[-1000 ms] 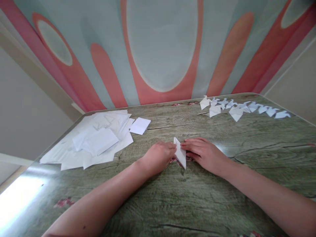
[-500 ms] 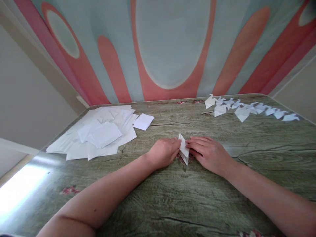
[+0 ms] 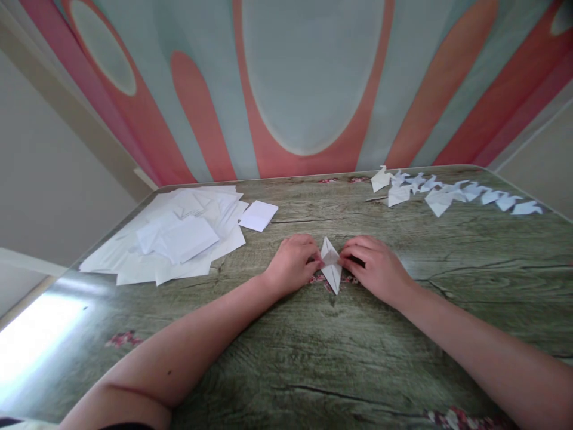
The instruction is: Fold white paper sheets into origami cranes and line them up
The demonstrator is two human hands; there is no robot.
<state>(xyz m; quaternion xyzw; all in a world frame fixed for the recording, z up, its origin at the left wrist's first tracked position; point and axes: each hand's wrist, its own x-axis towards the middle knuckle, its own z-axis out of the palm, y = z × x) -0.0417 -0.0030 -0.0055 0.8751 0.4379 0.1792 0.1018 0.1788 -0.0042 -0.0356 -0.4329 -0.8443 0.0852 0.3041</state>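
Note:
A small white folded paper (image 3: 331,272) lies on the table in front of me, a long diamond with creases and points at its far and near ends. My left hand (image 3: 294,261) pinches its left corner between thumb and curled fingers. On the opposite side, my right hand (image 3: 376,267) grips the right corner in the same way. The fingertips hide both side corners.
Loose white sheets (image 3: 134,245) are heaped at the left, with a small stack of paper squares (image 3: 258,215) beside them. Several folded paper birds (image 3: 441,199) stand in rows at the back right. A patterned wall (image 3: 308,77) rises behind the wood-look table (image 3: 277,370).
The paper has opened out from a narrow folded shape into a wider, flatter diamond. My fingers have shifted from lying over its sides to pinching its side corners. The view has tilted slightly.

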